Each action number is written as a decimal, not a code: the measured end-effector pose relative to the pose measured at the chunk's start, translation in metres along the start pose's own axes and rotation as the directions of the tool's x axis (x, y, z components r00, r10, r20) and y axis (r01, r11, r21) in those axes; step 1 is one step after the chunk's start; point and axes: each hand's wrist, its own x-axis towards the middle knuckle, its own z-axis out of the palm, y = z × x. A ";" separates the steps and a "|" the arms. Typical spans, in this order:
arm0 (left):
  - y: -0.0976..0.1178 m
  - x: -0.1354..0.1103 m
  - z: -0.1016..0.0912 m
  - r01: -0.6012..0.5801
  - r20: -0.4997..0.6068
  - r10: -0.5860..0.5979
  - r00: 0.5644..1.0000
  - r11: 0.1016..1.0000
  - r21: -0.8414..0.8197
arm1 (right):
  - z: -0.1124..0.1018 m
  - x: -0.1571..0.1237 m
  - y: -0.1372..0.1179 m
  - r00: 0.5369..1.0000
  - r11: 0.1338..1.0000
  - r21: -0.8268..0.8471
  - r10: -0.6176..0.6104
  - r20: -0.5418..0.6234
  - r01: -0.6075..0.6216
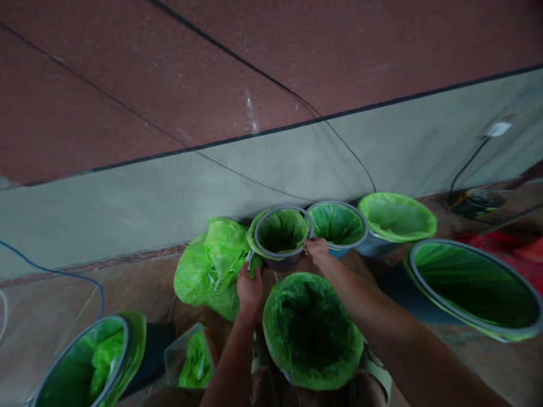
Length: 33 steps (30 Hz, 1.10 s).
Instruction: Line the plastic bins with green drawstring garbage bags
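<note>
On the floor stand six lined bins: four grey-ringed bins (271, 252) (339, 226) (475, 282) (80, 362) and two bag-rimmed bins (396, 217) (311, 330). There is one loose heap of green bags (210, 263) and one clear packet of bags (190, 356). Two hands show, left hand (249, 288) and right hand (317, 249).

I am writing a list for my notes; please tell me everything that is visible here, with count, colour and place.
middle bin: one, grey rim, green liner, by the wall
other bins: five, green-lined, three to its right, one nearest, one lower left
loose bags: heap, green, left of middle bin
packet of bags: one, clear, green inside, lower left
cables: several, black on wall, one blue at left
left hand: one, at middle bin's left rim
right hand: one, on its right rim
</note>
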 end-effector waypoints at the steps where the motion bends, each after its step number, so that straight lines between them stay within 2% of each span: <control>1: 0.006 0.003 -0.009 0.018 -0.012 -0.018 1.000 0.998 -0.055 | -0.006 -0.007 -0.006 0.999 0.996 0.074 0.043 -0.019 -0.042; 3: 0.019 0.009 -0.027 0.064 -0.012 -0.068 0.998 0.975 -0.214 | -0.022 -0.028 -0.014 0.992 0.973 0.200 0.123 -0.039 -0.113; 5: 0.031 0.009 -0.046 0.164 0.066 -0.150 0.986 0.898 -0.409 | -0.044 -0.057 -0.011 0.994 0.964 0.245 0.109 -0.005 -0.104; 7: 0.040 0.002 -0.064 0.272 0.198 -0.195 0.961 0.805 -0.527 | -0.070 -0.092 0.004 0.996 0.970 0.229 0.066 0.058 -0.078; 10: 0.045 -0.024 -0.081 0.367 0.386 -0.151 0.910 0.725 -0.582 | -0.107 -0.144 0.040 0.984 0.993 0.120 -0.006 0.177 -0.016; 12: 0.042 -0.048 -0.082 0.392 0.470 -0.106 0.876 0.725 -0.567 | -0.126 -0.169 0.065 0.977 1.000 0.009 -0.019 0.210 0.018; 15: 0.029 -0.081 -0.071 0.316 0.524 -0.056 0.850 0.850 -0.422 | -0.143 -0.188 0.091 0.987 0.966 -0.253 -0.016 0.162 0.057; 18: 0.016 -0.099 -0.054 0.212 0.577 -0.048 0.815 0.952 -0.220 | -0.148 -0.188 0.104 0.998 0.827 -0.559 -0.036 0.054 0.060; 21: 0.008 -0.104 -0.041 0.136 0.600 -0.045 0.799 0.985 -0.107 | -0.146 -0.186 0.111 0.999 0.728 -0.684 -0.044 0.007 0.037; 25: -0.001 -0.103 -0.036 0.083 0.565 -0.062 0.823 0.997 -0.011 | -0.135 -0.185 0.113 0.998 0.720 -0.690 -0.060 0.031 0.065; 33: -0.009 -0.097 -0.033 0.156 0.520 -0.134 0.844 0.988 0.000 | -0.117 -0.165 0.114 0.999 0.735 -0.676 -0.020 0.049 0.048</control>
